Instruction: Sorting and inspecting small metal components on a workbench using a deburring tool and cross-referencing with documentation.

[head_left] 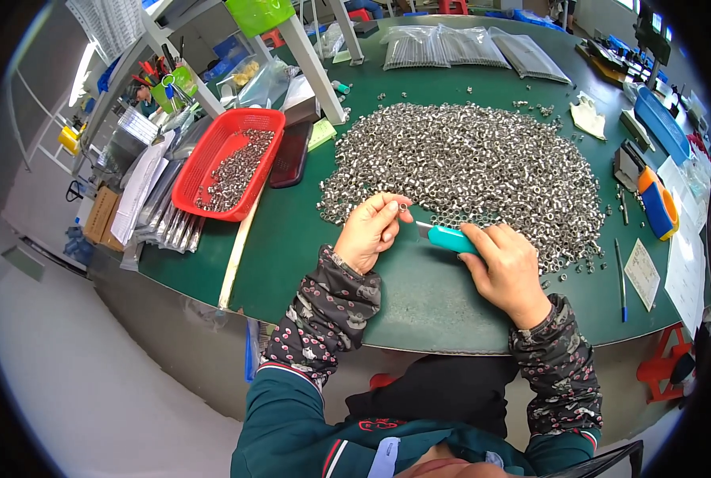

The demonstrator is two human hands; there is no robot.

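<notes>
Leaning over the near edge of a dark green table (427, 327), you hold a small, silver metal ring (403, 208) in your left hand (367, 235), its thumb and forefinger pinched almost together, apparently because so tiny a part leaves room for fingertips alone. Your right hand (508, 267) has its fingers wrapped around a teal-handled utility knife (451, 238), thumb along the handle, seemingly to steady the blade, which points left and sits just beside the ring.

Beyond both hands, a broad heap of loose silver rings (475, 155) spreads across the table's middle, likely kept there for easy reach, while the strip along the near edge gives your wrists working room. Toward the left edge rests a red, slotted plastic basket (220, 151) with more small metal pieces, its raised sides probably stopping them from rolling away. Clear, flat plastic bags (453, 48) lie along the far edge; a slim blue pen (621, 279) lies near the right corner.
</notes>
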